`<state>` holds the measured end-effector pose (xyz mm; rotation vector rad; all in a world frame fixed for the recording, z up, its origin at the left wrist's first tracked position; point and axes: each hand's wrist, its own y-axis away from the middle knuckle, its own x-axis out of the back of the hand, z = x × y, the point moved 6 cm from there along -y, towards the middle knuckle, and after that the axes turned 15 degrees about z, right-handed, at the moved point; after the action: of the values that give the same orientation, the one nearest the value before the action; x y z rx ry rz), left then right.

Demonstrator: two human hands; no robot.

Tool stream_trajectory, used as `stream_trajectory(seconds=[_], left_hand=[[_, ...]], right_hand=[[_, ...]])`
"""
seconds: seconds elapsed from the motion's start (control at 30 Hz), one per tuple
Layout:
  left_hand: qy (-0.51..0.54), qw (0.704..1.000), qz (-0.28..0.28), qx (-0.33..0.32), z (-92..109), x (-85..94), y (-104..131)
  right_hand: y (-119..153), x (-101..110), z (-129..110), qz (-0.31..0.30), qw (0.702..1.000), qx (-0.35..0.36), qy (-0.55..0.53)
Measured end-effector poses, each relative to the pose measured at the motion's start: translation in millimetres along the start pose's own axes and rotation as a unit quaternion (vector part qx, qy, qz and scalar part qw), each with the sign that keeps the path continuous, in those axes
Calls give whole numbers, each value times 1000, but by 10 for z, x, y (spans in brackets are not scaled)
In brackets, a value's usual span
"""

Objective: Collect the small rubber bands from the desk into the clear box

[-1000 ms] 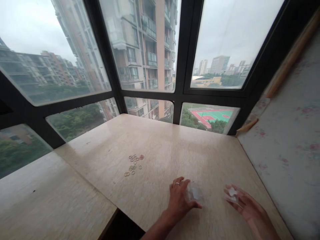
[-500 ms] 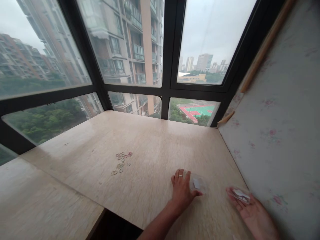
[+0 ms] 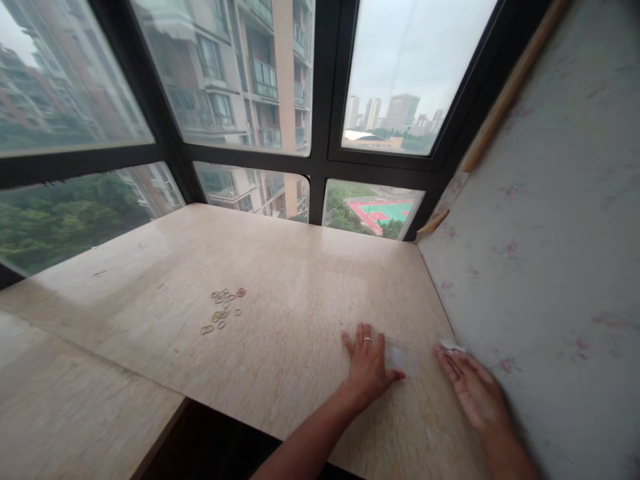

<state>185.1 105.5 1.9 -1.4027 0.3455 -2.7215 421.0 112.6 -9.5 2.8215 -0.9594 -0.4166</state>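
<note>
My left hand [image 3: 367, 365] rests palm down on the tabletop with its fingers spread. Its thumb and index finger lie along the near side of a clear plastic box [image 3: 406, 359] with a pale patch inside. Close to the wall, my right hand [image 3: 473, 387] has its fingers against a small clear plastic case [image 3: 453, 347] with white in it, mostly hidden behind the fingers. Further left lies a loose cluster of small rings [image 3: 221, 315], several gold-coloured and a few reddish.
The pale marbled tabletop [image 3: 300, 287] runs back to dark-framed windows [image 3: 320, 167]. A flowered wall [image 3: 540, 280] bounds it on the right. In front, a dark gap [image 3: 215, 440] opens below the table edge.
My right hand has moved forward and left, turning over so that the case it holds is less visible. My left hand stays beside the box, fingers more spread. The view has shifted slightly.
</note>
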Motion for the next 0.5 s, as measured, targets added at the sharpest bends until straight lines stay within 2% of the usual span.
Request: stream_trajectory(seconds=[0.2,0.33,0.5], left_hand=[[-27,1000,5,8,29,10,-63],[-23,1000,10,9,77,29,-90],[-11,1000,1,17,106,61,-115]], right_hand=[[30,-138,-147,17,995,93,40],[-44,-224,-197,49,990,116,60],[-224,-290,-157,60,983,119,125]])
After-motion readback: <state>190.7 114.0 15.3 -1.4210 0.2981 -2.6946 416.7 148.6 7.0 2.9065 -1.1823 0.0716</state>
